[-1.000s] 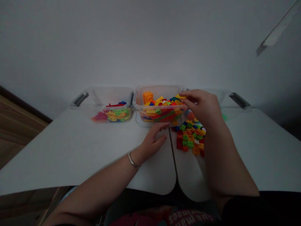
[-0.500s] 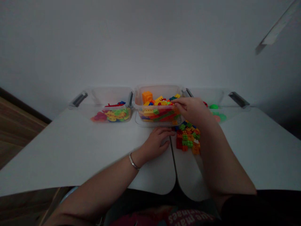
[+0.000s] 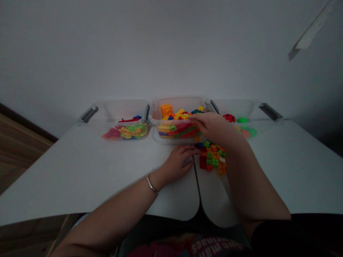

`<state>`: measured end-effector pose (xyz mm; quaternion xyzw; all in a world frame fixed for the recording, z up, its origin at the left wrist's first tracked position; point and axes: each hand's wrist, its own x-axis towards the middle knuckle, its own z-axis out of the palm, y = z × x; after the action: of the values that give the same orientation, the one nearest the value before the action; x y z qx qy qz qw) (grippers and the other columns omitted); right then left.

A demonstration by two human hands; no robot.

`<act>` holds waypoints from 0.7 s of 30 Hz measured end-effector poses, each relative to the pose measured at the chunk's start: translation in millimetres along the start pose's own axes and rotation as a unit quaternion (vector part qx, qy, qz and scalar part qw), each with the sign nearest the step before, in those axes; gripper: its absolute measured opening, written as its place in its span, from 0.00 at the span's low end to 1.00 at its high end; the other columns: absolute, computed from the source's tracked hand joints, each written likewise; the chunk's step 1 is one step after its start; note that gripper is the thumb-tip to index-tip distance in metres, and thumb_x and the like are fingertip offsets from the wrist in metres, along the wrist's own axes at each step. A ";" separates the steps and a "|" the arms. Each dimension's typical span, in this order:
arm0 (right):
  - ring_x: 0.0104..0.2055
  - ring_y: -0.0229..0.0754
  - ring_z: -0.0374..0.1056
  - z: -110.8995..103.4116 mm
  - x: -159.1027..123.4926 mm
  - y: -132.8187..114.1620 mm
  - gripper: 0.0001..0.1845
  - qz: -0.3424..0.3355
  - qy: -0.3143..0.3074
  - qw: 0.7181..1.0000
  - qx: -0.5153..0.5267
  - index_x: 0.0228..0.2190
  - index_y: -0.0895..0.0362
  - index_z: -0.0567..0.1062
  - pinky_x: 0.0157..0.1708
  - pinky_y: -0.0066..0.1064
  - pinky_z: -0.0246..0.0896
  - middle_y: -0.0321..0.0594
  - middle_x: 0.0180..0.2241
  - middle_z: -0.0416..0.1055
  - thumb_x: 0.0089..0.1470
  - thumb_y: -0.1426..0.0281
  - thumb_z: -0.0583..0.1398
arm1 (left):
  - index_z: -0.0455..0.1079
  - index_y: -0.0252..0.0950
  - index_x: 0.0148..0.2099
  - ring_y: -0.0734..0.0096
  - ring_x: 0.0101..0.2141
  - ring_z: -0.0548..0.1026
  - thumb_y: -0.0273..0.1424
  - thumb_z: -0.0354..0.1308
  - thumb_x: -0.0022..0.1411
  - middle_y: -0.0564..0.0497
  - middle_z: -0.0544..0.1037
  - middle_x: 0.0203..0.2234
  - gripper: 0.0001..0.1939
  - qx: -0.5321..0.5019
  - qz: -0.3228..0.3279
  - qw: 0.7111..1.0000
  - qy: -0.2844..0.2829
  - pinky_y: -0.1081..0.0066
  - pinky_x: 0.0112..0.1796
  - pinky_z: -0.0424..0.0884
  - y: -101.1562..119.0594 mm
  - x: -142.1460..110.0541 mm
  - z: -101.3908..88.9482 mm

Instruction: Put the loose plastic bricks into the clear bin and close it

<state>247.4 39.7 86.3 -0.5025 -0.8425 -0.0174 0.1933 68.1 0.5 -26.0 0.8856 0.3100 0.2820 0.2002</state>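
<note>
My right hand (image 3: 214,129) reaches over the front right rim of the middle clear bin (image 3: 180,140). Its fingers are drawn together at the toy building bricks (image 3: 182,113) inside, and whatever is between the fingertips is too small to make out. On the table lies my left hand (image 3: 180,162), palm down with fingers stretched and a little apart, holding nothing. Those fingertips meet the left edge of a pile of bricks (image 3: 213,159) in red, green, orange and blue. My right forearm hides part of that pile.
A clear bin (image 3: 125,103) on the left holds red, yellow and green pieces. Another clear bin (image 3: 241,103) on the right holds a red ball-like toy (image 3: 229,117) and green pieces. Behind the bins rises a wall. A seam (image 3: 197,182) divides the white table.
My right hand has shifted left and slightly down over the middle bin, uncovering the red toy in the right bin. My left hand stays in place.
</note>
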 end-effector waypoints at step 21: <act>0.47 0.47 0.73 -25.3 -17.4 -2.6 0.19 -0.013 0.068 0.997 0.028 0.49 0.57 0.77 0.47 0.37 0.64 0.44 0.47 0.78 0.62 0.70 0.51 | 0.64 0.37 0.62 0.52 0.61 0.62 0.31 0.58 0.62 0.41 0.67 0.61 0.26 0.098 0.021 0.994 -0.041 0.49 0.60 0.59 4.8 5.2 10.3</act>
<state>260.3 18.2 104.2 -0.4837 -0.8338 -0.0302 0.2645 80.0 -1.4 -29.4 0.9179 0.3095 0.2179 0.1190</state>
